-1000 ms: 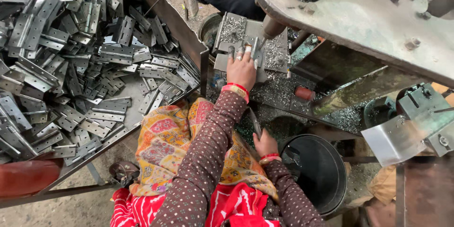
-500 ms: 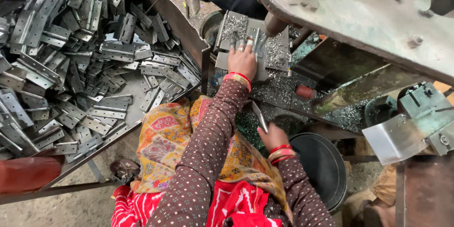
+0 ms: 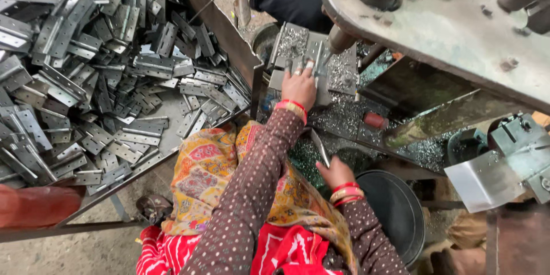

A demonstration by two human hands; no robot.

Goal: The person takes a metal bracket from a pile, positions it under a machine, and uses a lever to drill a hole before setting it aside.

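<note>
Both sleeves are dark brown cloth with small pale dots, long to the wrists; red and gold bangles ring the wrist behind the left hand [image 3: 299,87]; thicker red and gold bangles sit behind the right hand [image 3: 337,173]; a yellow-orange floral scarf drapes over red patterned clothing.

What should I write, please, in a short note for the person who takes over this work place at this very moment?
Left hand: stretched forward, fingers pressing a grey metal piece flat on the press bed beneath the ram.
Right hand: near the lap, gripping a thin metal strip that points up and forward.
Stock: big heap of grey hinge plates in the tray on the left. Black round tub by the right knee; its contents cannot be seen.
Done: one piece sits under the ram. Metal chips cover the bed.
Left: the heap is large; the strip in the right hand is not yet on the bed.
</note>
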